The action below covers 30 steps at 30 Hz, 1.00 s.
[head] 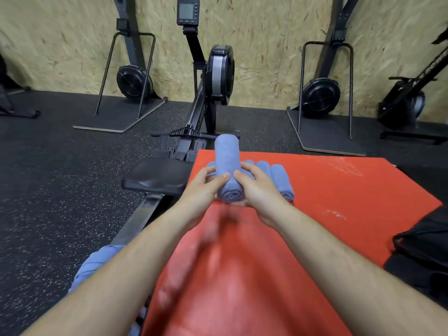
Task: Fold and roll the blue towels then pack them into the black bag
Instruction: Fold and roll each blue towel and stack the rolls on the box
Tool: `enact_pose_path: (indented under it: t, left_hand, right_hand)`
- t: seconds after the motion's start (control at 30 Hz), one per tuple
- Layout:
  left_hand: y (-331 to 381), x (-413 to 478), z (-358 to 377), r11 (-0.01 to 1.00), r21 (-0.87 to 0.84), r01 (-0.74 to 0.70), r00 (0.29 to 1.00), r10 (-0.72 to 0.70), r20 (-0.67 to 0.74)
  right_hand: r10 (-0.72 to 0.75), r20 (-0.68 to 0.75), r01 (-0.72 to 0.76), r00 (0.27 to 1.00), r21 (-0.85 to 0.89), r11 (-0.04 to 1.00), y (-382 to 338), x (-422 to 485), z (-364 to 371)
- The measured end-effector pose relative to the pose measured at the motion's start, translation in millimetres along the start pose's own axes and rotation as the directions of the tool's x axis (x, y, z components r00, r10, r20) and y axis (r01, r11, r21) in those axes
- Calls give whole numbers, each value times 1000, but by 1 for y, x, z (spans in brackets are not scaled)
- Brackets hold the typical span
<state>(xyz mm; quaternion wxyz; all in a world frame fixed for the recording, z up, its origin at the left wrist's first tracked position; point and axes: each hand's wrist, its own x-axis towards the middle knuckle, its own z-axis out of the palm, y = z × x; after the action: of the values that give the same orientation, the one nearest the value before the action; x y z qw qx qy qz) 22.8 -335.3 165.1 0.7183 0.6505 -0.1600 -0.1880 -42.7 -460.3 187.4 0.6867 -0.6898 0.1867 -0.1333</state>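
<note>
Head cam, the only view here: both hands are wrapped round one rolled towel (pixel 228 170). The left hand (pixel 204 187) grips it from the left with the thumb over the top; the right hand (pixel 259 192) does the same from the right, with fingers curled under the near end. So it's a snug two-handed hold. The roll's long axis runs straight away from the person; the spiral end faces the camera and the far end points at the rowing machine (pixel 215 76). It's held just above the far part of the red mat (pixel 327 214).

Behind it sits a row of rolls (pixel 282 180) lying on the mat side by side, long axes also pointing away. I count three to the right of the held one and a bit of one peeking out on the left. The held roll covers the middle, so I can't tell the total.

Loose towels (pixel 92 267) are heaped at lower left, partly under the left forearm; no idea how many are in there. One black bag (pixel 421 246) slumps at the mat's right edge, well apart from the hands. The rower's seat (pixel 157 175) is just left of the mat on the dark speckled floor (pixel 48 190).
</note>
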Motion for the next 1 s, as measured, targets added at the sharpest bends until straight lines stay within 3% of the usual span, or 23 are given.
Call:
enact_pose_path:
  t: [0.23, 0.33, 0.43, 0.57, 0.8, 1.0]
  left_hand:
    - [3, 94, -12, 988, 154, -23, 996, 37, -87]
    - [-18, 127, -16, 954, 299, -21, 991, 61, -123]
    - [-45, 143, -22, 894, 448, 9, 994, 40, -99]
    - [-72, 146, -26, 682, 729, 65, 993, 28, -115]
    - [-74, 136, -44, 616, 787, -26, 996, 79, -29]
    - [-48, 58, -52, 504, 853, -135, 983, 175, 52]
  right_hand:
    - [10, -100, -33, 995, -233, 972, 1, 105, 18]
    - [-35, -128, -13, 991, -351, 936, 21, 138, 21]
    - [-83, -95, 17, 992, -553, 833, 43, 155, 21]
    - [-26, -41, -15, 999, -764, 645, 67, 164, 23]
    - [-117, -7, 61, 993, -825, 563, 54, 141, 23]
    - [-274, 71, 169, 959, -921, 351, 50, 70, 47]
